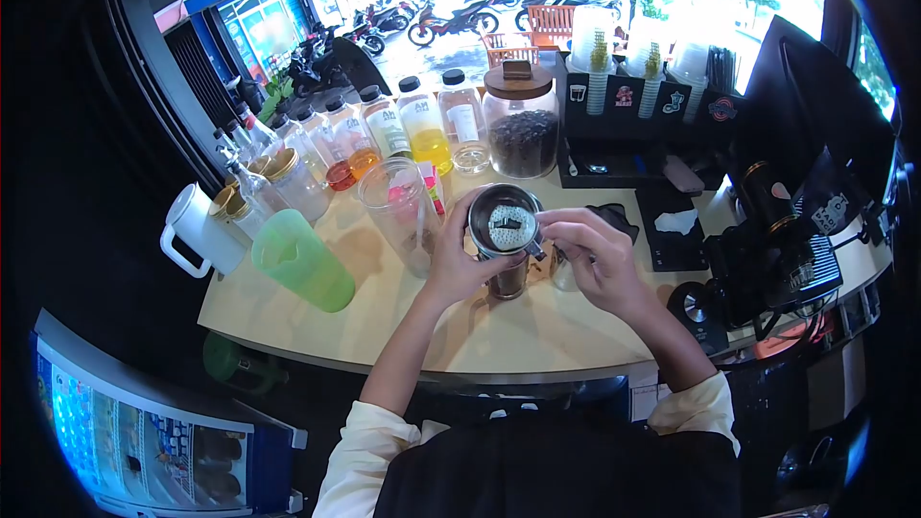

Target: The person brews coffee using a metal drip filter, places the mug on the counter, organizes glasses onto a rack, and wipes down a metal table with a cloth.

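A round metal cup with a perforated disc inside (510, 227) sits over a glass with dark contents (508, 280) near the middle of the counter. My left hand (465, 254) is wrapped round the cup's left side, thumb across its front. At the cup's right rim is my right hand (595, 254), its fingers bent and its thumb and forefinger close together; whether anything small is between them cannot be made out. Left of my left hand stands a large clear plastic jug (391, 206) with a long spoon inside. A clear glass (568, 273) is partly hidden behind my right hand.
A green pitcher (304, 261) and a white jug (203, 230) stand at the left. Bottles of syrup (425, 129) and a jar of dark beans (523, 139) line the back. At the right are a black scale (672, 230), a cup organizer (614, 149) and black machines (767, 259).
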### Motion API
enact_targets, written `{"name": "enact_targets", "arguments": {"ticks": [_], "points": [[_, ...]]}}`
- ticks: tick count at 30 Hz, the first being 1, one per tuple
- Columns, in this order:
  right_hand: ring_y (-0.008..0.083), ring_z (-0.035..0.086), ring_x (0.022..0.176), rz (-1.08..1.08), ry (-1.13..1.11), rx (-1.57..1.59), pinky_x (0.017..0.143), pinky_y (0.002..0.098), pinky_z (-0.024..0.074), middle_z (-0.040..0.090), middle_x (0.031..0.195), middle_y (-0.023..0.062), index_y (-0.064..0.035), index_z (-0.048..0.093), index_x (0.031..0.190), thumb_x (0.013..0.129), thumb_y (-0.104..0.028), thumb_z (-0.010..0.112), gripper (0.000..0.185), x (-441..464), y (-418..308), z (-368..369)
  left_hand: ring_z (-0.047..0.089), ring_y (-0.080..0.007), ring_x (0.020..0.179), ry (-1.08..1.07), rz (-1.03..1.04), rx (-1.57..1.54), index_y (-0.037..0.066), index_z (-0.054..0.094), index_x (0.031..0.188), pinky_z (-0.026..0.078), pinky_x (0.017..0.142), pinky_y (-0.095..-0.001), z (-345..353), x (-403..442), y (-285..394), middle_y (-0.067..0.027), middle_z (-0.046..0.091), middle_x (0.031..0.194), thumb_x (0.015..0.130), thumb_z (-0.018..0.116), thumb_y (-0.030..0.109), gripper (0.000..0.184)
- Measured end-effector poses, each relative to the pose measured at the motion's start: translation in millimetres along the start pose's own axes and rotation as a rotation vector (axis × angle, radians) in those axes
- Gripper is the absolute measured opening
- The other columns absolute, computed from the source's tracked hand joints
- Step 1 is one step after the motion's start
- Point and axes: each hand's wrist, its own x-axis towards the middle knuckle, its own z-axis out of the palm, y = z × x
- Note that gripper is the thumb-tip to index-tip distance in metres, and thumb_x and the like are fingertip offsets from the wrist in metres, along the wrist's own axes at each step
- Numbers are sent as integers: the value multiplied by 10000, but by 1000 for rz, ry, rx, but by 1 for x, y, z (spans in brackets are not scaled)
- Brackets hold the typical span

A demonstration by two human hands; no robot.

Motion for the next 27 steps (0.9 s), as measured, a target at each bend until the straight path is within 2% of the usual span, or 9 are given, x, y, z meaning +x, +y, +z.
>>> {"name": "enact_targets", "arguments": {"ticks": [4,8,10,14,15,18,20,23,27], "points": [[258,655,892,-60,-101,8,738,326,534,625,1074,123,-6,590,1005,844,71,568,180,-1,-5,1,515,-236,1192,-54,49,20,43,412,1332,390,1028,-361,-1,0,1,-123,531,1257,595,871,152,875],[258,653,912,-12,-30,-3,747,327,534,627,1078,123,-7,592,1001,844,51,582,167,2,-5,1,476,-249,1233,-79,70,-7,54,358,1371,361,1053,-367,-5,-2,-7,-136,496,1297,637,805,88,860],[269,652,922,10,-133,131,755,325,535,628,1079,133,-1,591,984,844,38,592,145,0,-7,1,467,-256,1242,-90,59,-28,54,349,1375,352,1062,-370,-5,-2,-4,-138,485,1307,641,781,71,852],[260,651,933,-28,-108,89,780,331,528,631,1079,139,10,584,984,881,0,564,106,4,-6,-3,445,-276,1267,-129,102,7,61,342,1378,334,1080,-374,-9,-2,-5,-145,473,1316,638,736,37,838],[253,649,939,46,-132,217,802,333,520,631,1079,141,14,578,986,900,-14,536,100,4,-3,-4,445,-276,1267,-130,99,6,61,342,1378,334,1080,-374,-9,-2,-5,-145,473,1316,638,736,37,838],[215,640,963,143,-183,380,858,331,497,635,1075,143,23,559,1011,946,-55,466,138,7,-1,-12,426,-299,1287,-156,98,-6,76,342,1379,277,1117,-418,-13,-1,-4,-149,473,1326,641,738,62,838],[199,635,971,305,-277,436,865,326,493,641,1061,145,28,550,1016,948,-47,454,139,15,-3,-22,408,-316,1300,-172,109,185,90,346,1377,198,1145,-469,-17,-1,3,-146,474,1337,646,738,95,829],[178,611,988,291,-266,463,870,325,487,638,1066,154,22,532,1007,979,-73,405,161,20,6,-26,398,-327,1305,-182,105,170,98,352,1370,116,1161,-496,-17,0,11,-137,477,1342,648,733,115,817],[161,638,929,195,-317,379,842,307,503,668,986,116,28,558,1038,970,-61,425,174,28,9,-25,383,-320,1317,-213,130,247,111,360,1364,104,1165,-489,-17,3,15,-131,473,1346,646,727,102,807]]}}
